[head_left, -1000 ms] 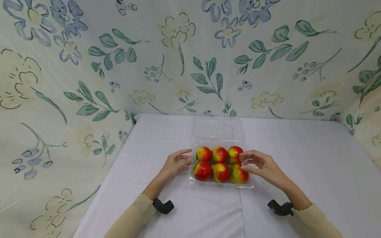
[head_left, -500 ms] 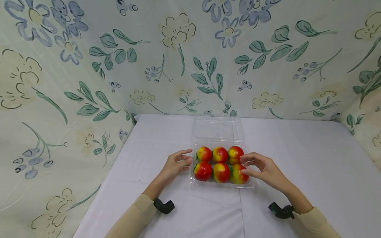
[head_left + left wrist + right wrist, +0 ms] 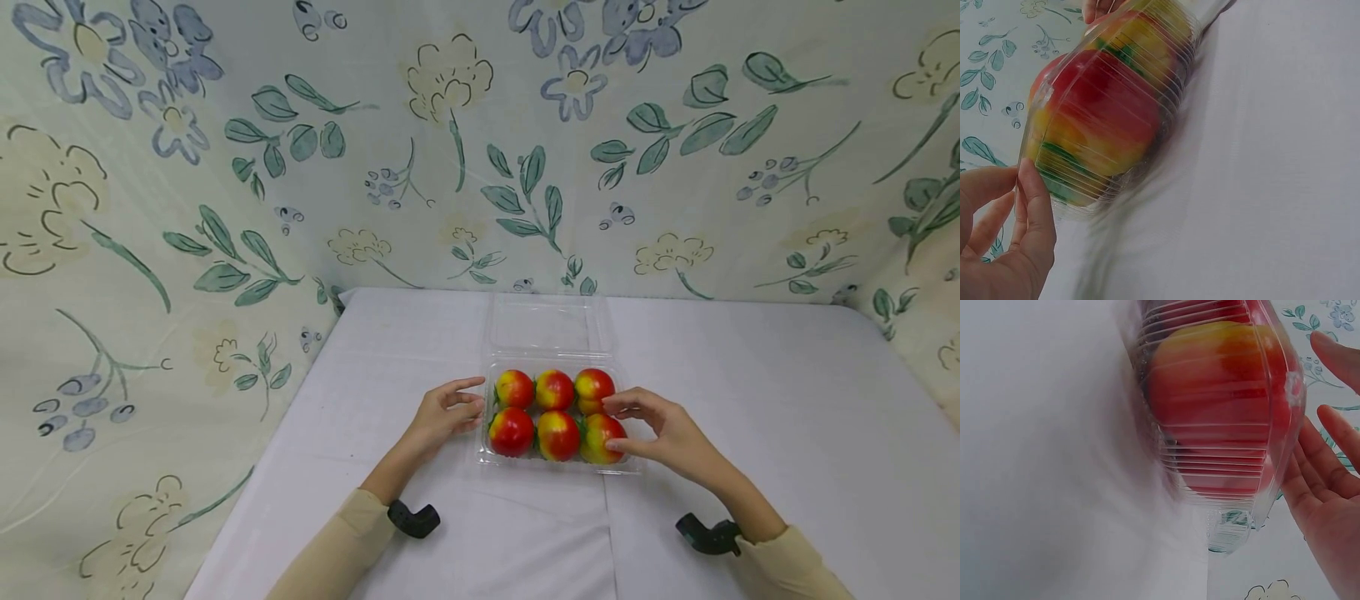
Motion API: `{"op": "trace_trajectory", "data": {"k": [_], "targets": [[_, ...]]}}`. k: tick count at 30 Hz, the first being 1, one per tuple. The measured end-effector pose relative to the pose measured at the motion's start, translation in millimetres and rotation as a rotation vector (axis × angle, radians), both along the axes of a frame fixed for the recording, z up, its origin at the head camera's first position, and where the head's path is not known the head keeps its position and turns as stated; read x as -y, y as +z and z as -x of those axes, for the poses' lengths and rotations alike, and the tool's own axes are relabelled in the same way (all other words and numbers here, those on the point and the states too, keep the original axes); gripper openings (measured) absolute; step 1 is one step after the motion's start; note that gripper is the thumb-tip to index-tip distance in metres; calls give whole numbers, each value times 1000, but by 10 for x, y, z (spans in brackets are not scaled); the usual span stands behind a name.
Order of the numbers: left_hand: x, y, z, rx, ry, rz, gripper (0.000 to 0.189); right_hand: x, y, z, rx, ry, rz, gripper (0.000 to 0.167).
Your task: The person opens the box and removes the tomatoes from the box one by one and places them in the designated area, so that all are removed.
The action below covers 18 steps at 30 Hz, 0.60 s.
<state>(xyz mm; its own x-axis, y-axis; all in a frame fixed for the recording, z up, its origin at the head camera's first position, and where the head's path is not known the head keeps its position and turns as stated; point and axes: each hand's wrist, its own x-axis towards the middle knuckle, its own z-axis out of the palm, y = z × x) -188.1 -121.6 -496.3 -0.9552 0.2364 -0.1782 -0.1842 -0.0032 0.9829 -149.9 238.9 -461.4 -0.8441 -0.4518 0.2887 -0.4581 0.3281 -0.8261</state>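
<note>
In the head view, several red-and-yellow round fruits [image 3: 558, 435] with green leaves sit in two rows in a clear plastic clamshell box [image 3: 525, 466]. At the box's left side is the left hand [image 3: 442, 414]; in the left wrist view its thumb and a finger pinch the rim [image 3: 1020, 164]. The right hand [image 3: 660, 429] is over the right side with its fingers spread. Its thumb overlaps the front right fruit [image 3: 602, 439], and its fingertips are at the back right fruit [image 3: 594, 387]. The right wrist view shows the fingers [image 3: 1322, 459] beside and above the rim.
The box's clear lid [image 3: 551, 325] lies folded back behind it. Everything rests on a table with a white cloth [image 3: 750, 375], backed by a floral curtain [image 3: 450, 167]. Each wrist carries a black curved mount [image 3: 414, 521].
The right hand has shifted slightly down, and its thumb now overlaps the front right fruit more. The left hand, the box and the fruits have stayed in place.
</note>
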Motion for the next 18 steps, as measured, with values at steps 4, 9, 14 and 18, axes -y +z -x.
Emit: {"op": "trace_trajectory", "data": {"k": [4, 9, 14, 18], "targets": [[2, 17, -10, 0, -3, 3, 47, 12, -7, -11, -3, -20, -41, 53], [1, 21, -12, -7, -9, -1, 47, 24, -25, -14, -7, -41, -85, 55], [-1, 25, -12, -8, -7, -3, 47, 48, -32, -11, -29, -55, -127, 58], [0, 8, -6, -14, -5, -7, 46, 71, -33, -7, -30, -64, -151, 61]]}}
